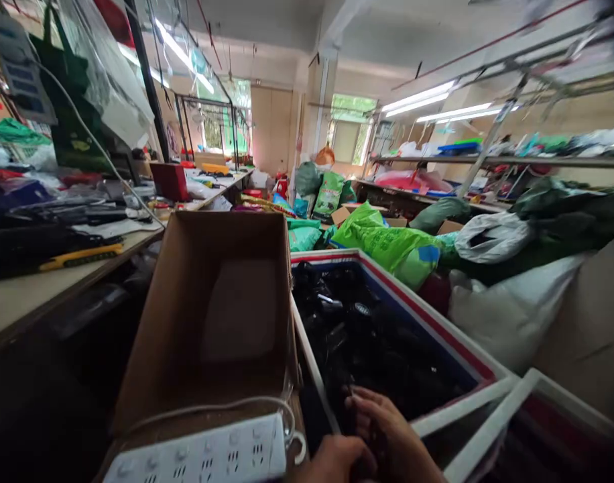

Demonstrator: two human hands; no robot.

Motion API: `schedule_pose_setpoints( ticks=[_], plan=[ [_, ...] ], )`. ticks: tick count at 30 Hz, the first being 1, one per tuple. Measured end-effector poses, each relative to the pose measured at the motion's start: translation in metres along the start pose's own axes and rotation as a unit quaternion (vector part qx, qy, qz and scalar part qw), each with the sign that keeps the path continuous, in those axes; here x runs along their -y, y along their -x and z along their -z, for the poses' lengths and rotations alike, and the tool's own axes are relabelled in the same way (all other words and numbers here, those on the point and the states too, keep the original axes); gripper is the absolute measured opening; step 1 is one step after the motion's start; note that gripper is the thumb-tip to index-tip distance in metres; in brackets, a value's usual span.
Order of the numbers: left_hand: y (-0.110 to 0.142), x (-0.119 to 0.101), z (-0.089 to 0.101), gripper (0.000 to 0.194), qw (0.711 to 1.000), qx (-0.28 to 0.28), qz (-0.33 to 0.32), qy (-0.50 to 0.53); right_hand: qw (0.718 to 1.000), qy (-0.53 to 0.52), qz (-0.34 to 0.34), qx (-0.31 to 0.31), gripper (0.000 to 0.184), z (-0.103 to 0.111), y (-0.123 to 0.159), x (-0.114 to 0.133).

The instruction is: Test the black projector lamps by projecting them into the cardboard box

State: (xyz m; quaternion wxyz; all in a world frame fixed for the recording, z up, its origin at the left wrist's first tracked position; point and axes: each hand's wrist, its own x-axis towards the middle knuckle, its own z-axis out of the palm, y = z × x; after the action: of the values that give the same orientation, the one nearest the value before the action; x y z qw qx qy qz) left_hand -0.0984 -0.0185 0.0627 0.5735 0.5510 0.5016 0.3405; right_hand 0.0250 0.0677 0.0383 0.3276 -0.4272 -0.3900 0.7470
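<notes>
At the bottom edge, my left hand (337, 459) is partly cut off by the frame, its fingers curled near my right hand. The fingertips of my right hand (387, 426) pinch together on something small and dark that I cannot make out. Both hands are over the near left side of a crate (417, 308) with a white, red and blue rim. Inside it lies a heap of shiny black items (337, 329), too dark to name. To the left of the hands stands an open cardboard box (241, 308), its inside bare.
A white power strip (201, 453) with its cord lies in front of the box. On the left, a cluttered workbench (15, 302) bears a yellow-handled cutter (80, 257). Green bags (387, 241) and a white sack (508, 315) crowd the right side, beside another crate (568, 396).
</notes>
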Motion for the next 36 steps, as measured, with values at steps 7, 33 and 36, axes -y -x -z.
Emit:
schedule_pose_setpoints(
  ticks=[7,33,36],
  plan=[
    [0.018,0.014,0.053,0.052,0.961,-0.242,0.047,0.126,0.999,0.002,0.004,0.048,0.029,-0.005,0.044,0.046],
    [0.064,0.046,0.052,0.070,0.945,-0.228,-0.061,0.224,0.979,0.118,0.053,0.156,0.093,-0.025,0.041,-0.011],
    [0.073,0.051,0.031,0.074,0.935,-0.321,-0.026,0.149,0.975,0.082,0.073,0.195,0.101,-0.040,0.044,-0.020]
  ],
)
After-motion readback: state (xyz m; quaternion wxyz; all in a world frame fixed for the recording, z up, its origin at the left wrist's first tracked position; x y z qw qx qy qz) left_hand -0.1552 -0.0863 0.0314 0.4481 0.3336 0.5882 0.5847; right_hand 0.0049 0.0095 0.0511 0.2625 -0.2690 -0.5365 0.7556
